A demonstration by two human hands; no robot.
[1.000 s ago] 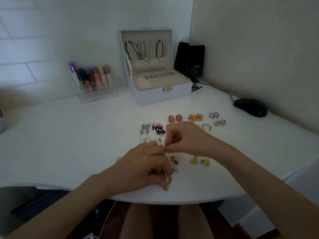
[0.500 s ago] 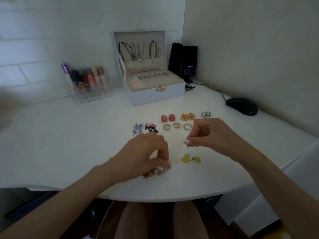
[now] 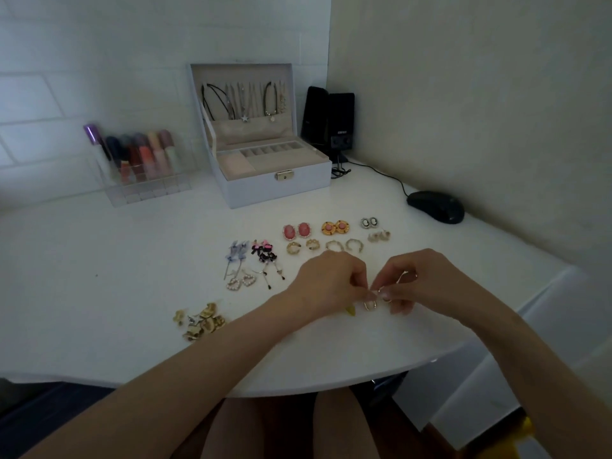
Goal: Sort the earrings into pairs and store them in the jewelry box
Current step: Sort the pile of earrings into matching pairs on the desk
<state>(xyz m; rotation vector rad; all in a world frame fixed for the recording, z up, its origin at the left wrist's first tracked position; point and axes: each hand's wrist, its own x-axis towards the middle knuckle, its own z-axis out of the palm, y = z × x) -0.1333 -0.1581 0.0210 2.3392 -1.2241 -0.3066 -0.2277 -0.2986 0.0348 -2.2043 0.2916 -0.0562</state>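
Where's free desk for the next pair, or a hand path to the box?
Free: the stretch left of the blue drop earrings, between the clear organizer and the gold pile; the strip between jewelry box and pink pair; beside the mouse. Crowded: the sorted rows, and where left hand and right hand pinch small hoops.

Only a small white logo shows on the black speaker (image 3: 341,120), too blurred to read.

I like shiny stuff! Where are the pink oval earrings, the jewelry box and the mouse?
pink oval earrings (image 3: 288,232), head view, left one's stone
jewelry box (image 3: 265,191), head view, front wall
mouse (image 3: 435,206), head view, its top
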